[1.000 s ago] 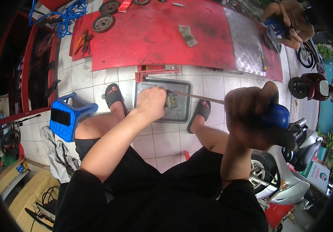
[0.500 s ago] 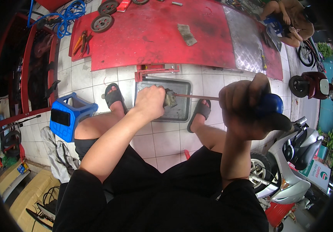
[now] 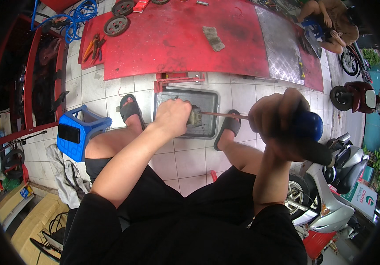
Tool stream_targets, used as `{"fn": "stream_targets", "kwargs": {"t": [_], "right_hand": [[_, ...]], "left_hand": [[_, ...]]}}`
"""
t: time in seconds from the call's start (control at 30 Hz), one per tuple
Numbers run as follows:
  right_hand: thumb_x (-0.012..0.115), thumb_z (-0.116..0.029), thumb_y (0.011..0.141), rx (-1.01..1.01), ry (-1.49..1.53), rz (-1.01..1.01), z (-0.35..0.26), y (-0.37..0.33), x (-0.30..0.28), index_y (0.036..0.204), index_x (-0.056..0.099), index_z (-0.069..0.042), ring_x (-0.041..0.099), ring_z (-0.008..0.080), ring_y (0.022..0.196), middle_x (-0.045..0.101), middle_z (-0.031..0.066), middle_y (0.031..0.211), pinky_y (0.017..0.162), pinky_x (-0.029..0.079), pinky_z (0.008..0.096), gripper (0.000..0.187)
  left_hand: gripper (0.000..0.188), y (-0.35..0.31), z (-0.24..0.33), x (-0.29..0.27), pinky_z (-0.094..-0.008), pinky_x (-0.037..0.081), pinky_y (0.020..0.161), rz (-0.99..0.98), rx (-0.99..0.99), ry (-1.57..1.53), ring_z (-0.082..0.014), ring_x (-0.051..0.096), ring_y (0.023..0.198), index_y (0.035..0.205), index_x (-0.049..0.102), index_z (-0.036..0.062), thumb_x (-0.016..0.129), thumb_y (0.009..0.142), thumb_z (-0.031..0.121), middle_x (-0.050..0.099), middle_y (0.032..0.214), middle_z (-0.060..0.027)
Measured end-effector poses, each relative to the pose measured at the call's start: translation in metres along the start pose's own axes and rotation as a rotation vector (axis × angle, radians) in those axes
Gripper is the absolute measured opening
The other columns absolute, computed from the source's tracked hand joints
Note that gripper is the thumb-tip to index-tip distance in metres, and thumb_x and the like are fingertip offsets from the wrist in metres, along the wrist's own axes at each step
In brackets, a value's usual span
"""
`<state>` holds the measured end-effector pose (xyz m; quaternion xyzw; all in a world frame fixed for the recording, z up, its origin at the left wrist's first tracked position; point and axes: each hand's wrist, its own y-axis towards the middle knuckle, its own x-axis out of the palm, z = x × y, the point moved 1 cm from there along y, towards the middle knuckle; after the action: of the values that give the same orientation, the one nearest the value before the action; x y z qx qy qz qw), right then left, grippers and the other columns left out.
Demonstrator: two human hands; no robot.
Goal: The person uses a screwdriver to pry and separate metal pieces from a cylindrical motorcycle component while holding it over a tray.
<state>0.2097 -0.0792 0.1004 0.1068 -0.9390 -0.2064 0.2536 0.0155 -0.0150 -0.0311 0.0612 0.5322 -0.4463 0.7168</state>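
Observation:
Over a grey metal tray (image 3: 216, 102) on the floor, my left hand (image 3: 171, 116) is closed around a small, dirty metal part (image 3: 194, 116). Its exact kind is hard to make out, since my fingers cover much of it. My right hand (image 3: 278, 118), dark with grime, grips the blue handle of a long screwdriver (image 3: 310, 125). The thin reddish shaft runs left to the metal part, where the tip appears to meet it; the contact itself is too small to see. A dark finger or thumb extends below the handle, blurred.
Beyond the tray stands a low red platform (image 3: 176, 48) bearing pliers (image 3: 95, 47), wheels (image 3: 116, 26) and a flat worn pad (image 3: 213, 39). A blue stool (image 3: 77, 132) with a phone (image 3: 69, 133) is at left, a scooter (image 3: 327, 194) at right. Another person (image 3: 335, 26) sits far right.
My right hand has turned around the screwdriver handle, its fingers and thumb shifting slightly downward. The metal part in my left hand has tilted a little, and the shaft now slopes slightly more.

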Motion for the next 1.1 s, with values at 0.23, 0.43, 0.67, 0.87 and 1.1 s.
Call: {"fn": "stream_targets", "kwargs": {"t": [0.23, 0.43, 0.67, 0.87, 1.1], "right_hand": [[0.061, -0.034, 0.098, 0.023, -0.010, -0.304, 0.008, 0.003, 0.015, 0.092, 0.061, -0.004, 0.055, 0.0200, 0.044, 0.055, 0.0059, 0.054, 0.042, 0.044, 0.0318, 0.030], [0.066, -0.036, 0.097, 0.076, -0.704, 0.355, 0.071, -0.023, 0.016, 0.070, 0.047, -0.008, 0.042, 0.0148, 0.046, 0.046, 0.0028, 0.055, 0.045, 0.033, 0.0303, 0.043], [0.049, -0.056, 0.101, -0.074, -0.072, 0.282, 0.013, 0.004, -0.017, 0.086, 0.039, -0.010, 0.031, 0.0141, 0.058, 0.036, 0.0021, 0.064, 0.055, 0.024, 0.0324, 0.049], [0.064, -0.038, 0.098, 0.065, -0.117, 0.319, 0.010, 0.001, -0.011, 0.093, 0.047, -0.008, 0.039, 0.0134, 0.060, 0.041, 0.0001, 0.072, 0.056, 0.030, 0.0304, 0.035], [0.062, -0.061, 0.092, -0.015, -0.081, 0.315, -0.011, 0.001, 0.016, 0.088, 0.043, -0.012, 0.033, 0.0134, 0.057, 0.038, -0.0002, 0.065, 0.054, 0.025, 0.0312, 0.052]], "left_hand": [[0.025, 0.001, -0.003, 0.011, -0.0461, 0.058, 0.078, -0.020, 0.025, -0.046, -0.0399, 0.071, 0.088, 0.088, 0.070, -0.0024, 0.075, 0.064, 0.005, 0.071, 0.089, -0.0238], [0.029, -0.003, 0.022, 0.004, -0.0461, 0.058, 0.082, 0.065, 0.172, -0.288, -0.0417, 0.070, 0.093, 0.088, 0.070, -0.0035, 0.078, 0.063, 0.009, 0.070, 0.096, -0.0263], [0.035, -0.004, 0.024, -0.001, -0.0479, 0.057, 0.080, 0.010, 0.135, -0.202, -0.0439, 0.069, 0.093, 0.095, 0.068, -0.0046, 0.078, 0.064, 0.009, 0.069, 0.094, -0.0277], [0.041, -0.008, 0.018, -0.014, -0.0464, 0.058, 0.075, 0.078, 0.025, -0.112, -0.0408, 0.071, 0.088, 0.103, 0.064, -0.0049, 0.076, 0.065, 0.003, 0.071, 0.090, -0.0230], [0.043, -0.005, 0.014, -0.005, -0.0389, 0.059, 0.066, 0.209, 0.050, 0.170, -0.0321, 0.074, 0.081, 0.111, 0.059, -0.0071, 0.071, 0.070, -0.001, 0.071, 0.090, -0.0187]]}}
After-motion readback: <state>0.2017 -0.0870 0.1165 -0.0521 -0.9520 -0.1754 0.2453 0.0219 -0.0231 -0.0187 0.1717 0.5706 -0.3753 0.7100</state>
